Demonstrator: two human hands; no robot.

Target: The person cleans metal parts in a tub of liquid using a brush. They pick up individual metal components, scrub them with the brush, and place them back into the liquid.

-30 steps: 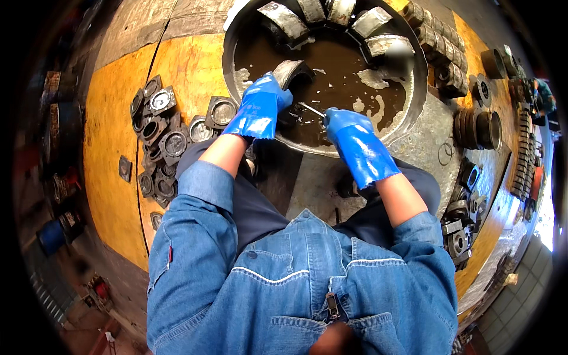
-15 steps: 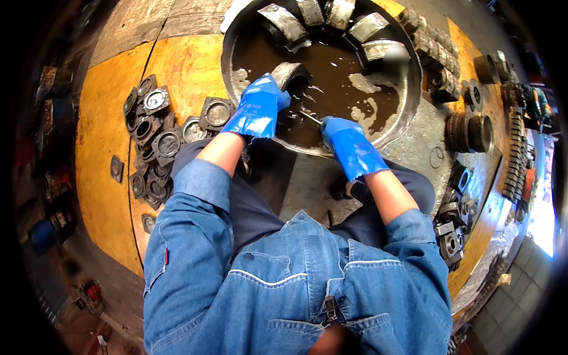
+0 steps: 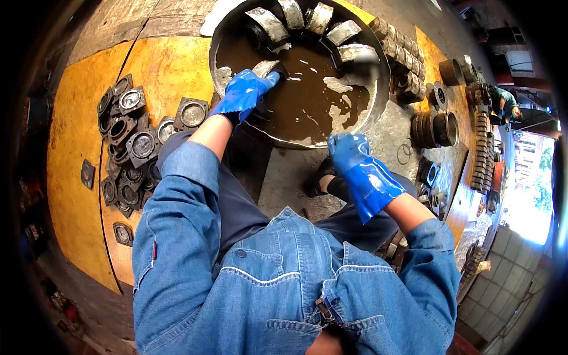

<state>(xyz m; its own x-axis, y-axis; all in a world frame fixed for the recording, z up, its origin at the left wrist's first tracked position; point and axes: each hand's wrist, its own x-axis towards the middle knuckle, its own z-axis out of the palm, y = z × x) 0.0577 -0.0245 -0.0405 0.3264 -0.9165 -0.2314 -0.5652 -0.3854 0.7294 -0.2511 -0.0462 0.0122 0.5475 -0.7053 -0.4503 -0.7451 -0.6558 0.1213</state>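
Note:
A round metal basin (image 3: pixel 380 97) of murky brown liquid stands in front of my knees. My left hand (image 3: pixel 242 94), in a blue rubber glove, is closed on a curved metal block (image 3: pixel 265 67) at the basin's left side. Its lower part is hidden by the glove and the liquid. My right hand (image 3: pixel 354 152), gloved alike, is a fist just outside the near right rim. Whatever sits in that fist is hidden. Several wet curved metal blocks (image 3: pixel 269 25) line the far inner wall of the basin.
Flanged round metal parts (image 3: pixel 142 144) lie piled on yellow boards at my left. Right of the basin stand rows of curved blocks (image 3: pixel 403 54) and a stack of metal rings (image 3: pixel 432 130). A person (image 3: pixel 503 102) is at the far right.
My right hand has drawn back from over the liquid to outside the rim. The thin metal tool it held no longer shows. My left hand keeps the curved block; the whole view has shifted.

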